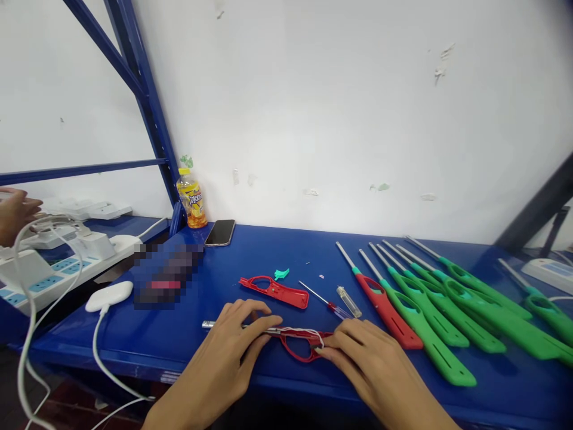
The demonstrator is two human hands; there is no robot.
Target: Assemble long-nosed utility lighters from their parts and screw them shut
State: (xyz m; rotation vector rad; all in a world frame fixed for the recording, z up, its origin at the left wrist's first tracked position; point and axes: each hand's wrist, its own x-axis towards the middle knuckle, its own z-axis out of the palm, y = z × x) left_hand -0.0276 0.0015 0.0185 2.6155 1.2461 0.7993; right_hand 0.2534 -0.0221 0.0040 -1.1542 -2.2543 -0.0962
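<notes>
Near the table's front edge lies a red lighter shell (303, 352) with a metal tube (209, 325) and a white wire (308, 332) along it. My left hand (237, 340) is closed round the metal tube, thumb and fingers pinching it near the shell. At the shell's right part, my right hand (360, 352) has its fingertips pressed together on it, covering that end. Just behind are another red shell half (282, 292), a small teal piece (282, 274), a screwdriver (320, 297) and a clear fuel tank (348, 301).
Several green lighters (430, 334) and a red one (389, 310) lie at the right. A phone (221, 232) and a bottle (192, 200) stand near the wall. Power strips (58, 275) and cables fill the left, where another person's hand (17, 216) shows.
</notes>
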